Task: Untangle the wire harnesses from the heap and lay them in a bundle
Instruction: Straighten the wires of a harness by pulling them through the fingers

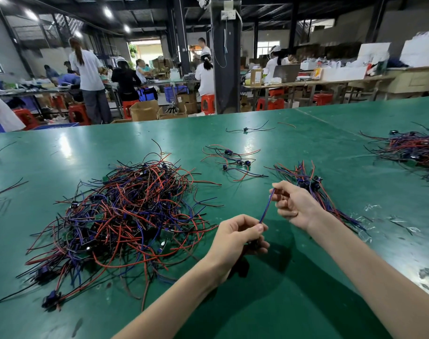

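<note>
Wires (266,208) stretch between both hands, just right of the big heap (125,216) on the green surface (282,302). Left hand (238,237) fingers pinch the low end; right hand (294,204) fingers pinch the top. The bundle (313,189) lies behind the right hand. Pulling hard could snag loose ends in the heap. No writing can be read.

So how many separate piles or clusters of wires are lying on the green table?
4 main ones: the big heap at left, a small loose cluster in the middle, the aligned bundle behind the right hand, and a pile far right. Stray wires lie elsewhere.
</note>
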